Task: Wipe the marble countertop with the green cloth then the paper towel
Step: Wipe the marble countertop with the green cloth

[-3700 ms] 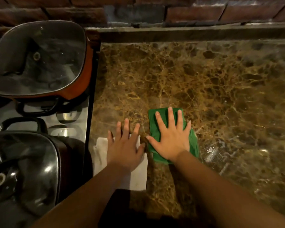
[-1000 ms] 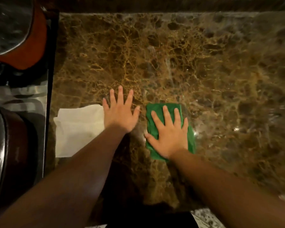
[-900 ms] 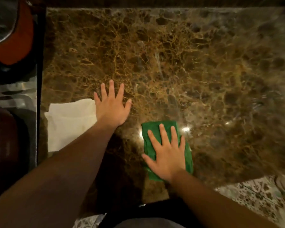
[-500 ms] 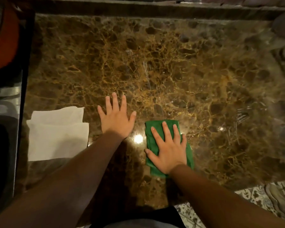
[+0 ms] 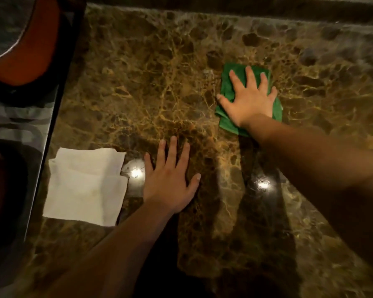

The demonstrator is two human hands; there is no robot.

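The brown veined marble countertop (image 5: pixel 159 87) fills most of the view. A folded green cloth (image 5: pixel 230 82) lies on it at the upper right, and my right hand (image 5: pixel 250 100) presses flat on the cloth with fingers spread. My left hand (image 5: pixel 170 179) rests flat on the bare marble nearer to me, fingers straight. A folded white paper towel (image 5: pixel 84 186) lies on the counter just left of my left hand, not touched by it.
A stove top (image 5: pixel 24 125) borders the counter on the left, with an orange pot (image 5: pixel 30 50) at the top left and a dark pot (image 5: pixel 2 190) lower down. A raised marble ledge (image 5: pixel 224 7) runs along the back.
My right hand has slid the green cloth away from me and to the right, toward the back of the counter. My left hand stays flat on the marble beside the paper towel.
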